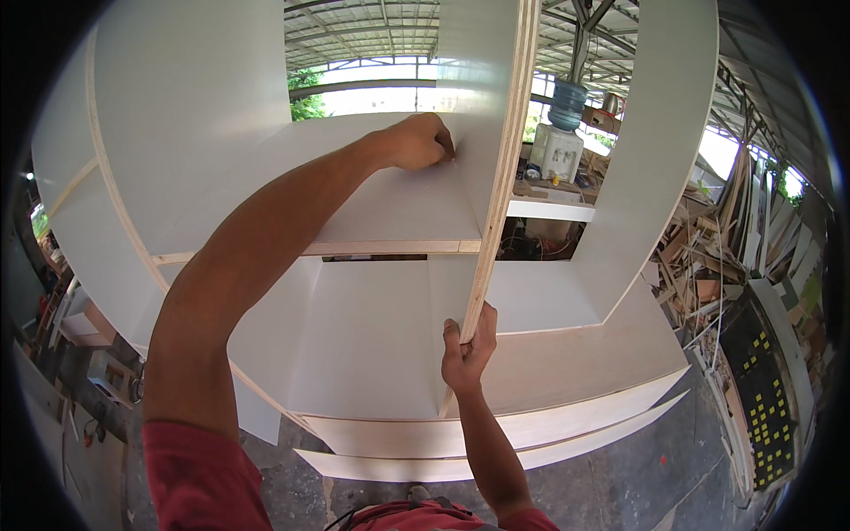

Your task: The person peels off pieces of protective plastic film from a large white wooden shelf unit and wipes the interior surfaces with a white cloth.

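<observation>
1. The upright panel (505,150), white-faced with a bare plywood front edge, stands inside an unfinished white cabinet and is the piece both hands are at.
2. The right hand (469,350) is on the lower part of the upright panel's front edge, its fingers closed around that edge: the thumb lies along the left face, the others wrap the right side.
3. The left hand (421,143) is at the left face of the upright panel, well behind its front edge and just above the shelf (390,203). Its fingers are curled in toward the palm, the tips pointing down near the corner (they are partly hidden, so I cannot tell whether they pinch anything small or press on a surface).
4. The shelf runs left from the upright panel, meeting it at a right-hand corner.
5. Right of the upright panel stands a white side panel (660,150); between the two, farther back, a water dispenser (558,155) shows.
6. Well to the panel's right lies a heap of scrap wood (699,257).
</observation>
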Demonstrator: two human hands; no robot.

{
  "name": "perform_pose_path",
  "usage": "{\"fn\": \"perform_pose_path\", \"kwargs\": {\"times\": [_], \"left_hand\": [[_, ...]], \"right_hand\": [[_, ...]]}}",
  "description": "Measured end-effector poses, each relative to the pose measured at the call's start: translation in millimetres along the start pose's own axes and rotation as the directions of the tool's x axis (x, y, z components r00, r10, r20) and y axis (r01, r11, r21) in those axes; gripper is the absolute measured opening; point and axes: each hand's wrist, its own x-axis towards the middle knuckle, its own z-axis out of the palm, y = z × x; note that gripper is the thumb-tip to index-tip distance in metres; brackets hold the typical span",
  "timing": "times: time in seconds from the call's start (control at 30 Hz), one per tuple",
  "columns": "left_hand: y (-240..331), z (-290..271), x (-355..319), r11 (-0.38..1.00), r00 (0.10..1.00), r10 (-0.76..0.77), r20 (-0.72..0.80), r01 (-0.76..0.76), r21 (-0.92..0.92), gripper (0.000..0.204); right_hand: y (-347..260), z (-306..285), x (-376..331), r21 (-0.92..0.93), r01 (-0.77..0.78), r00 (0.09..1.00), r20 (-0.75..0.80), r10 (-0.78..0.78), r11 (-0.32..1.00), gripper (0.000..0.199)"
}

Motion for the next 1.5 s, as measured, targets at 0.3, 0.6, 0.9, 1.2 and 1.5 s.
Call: {"fn": "perform_pose_path", "kwargs": {"times": [0.3,0.6,0.9,1.2,1.5], "left_hand": [[12,-1,-7,0.998,0.999,-0.050,-0.011,0.049,-0.046,0.030],[10,-5,-9,0.988,0.999,-0.031,0.035,0.036,-0.153,0.027],[14,-4,-7,0.974,0.988,-0.156,0.021,0.157,-0.161,0.038],[3,-4,-13,0.996,0.998,0.055,0.041,-0.052,-0.079,0.031],[2,-1,-7,0.997,0.998,0.052,-0.044,-0.055,-0.058,0.025]], "right_hand": [[4,-1,0,0.016,0.002,1.000,-0.012,-0.002,1.000,0.028],[3,-1,1,0.001,0.015,1.000,-0.025,-0.015,1.000,0.038],[1,-1,0,-0.002,0.000,1.000,-0.022,0.000,1.000,0.047],[0,0,2,-0.018,0.000,1.000,-0.031,-0.001,1.000,0.055],[-3,-1,1,0.029,-0.038,0.999,-0.020,0.038,0.999,0.029]]}}
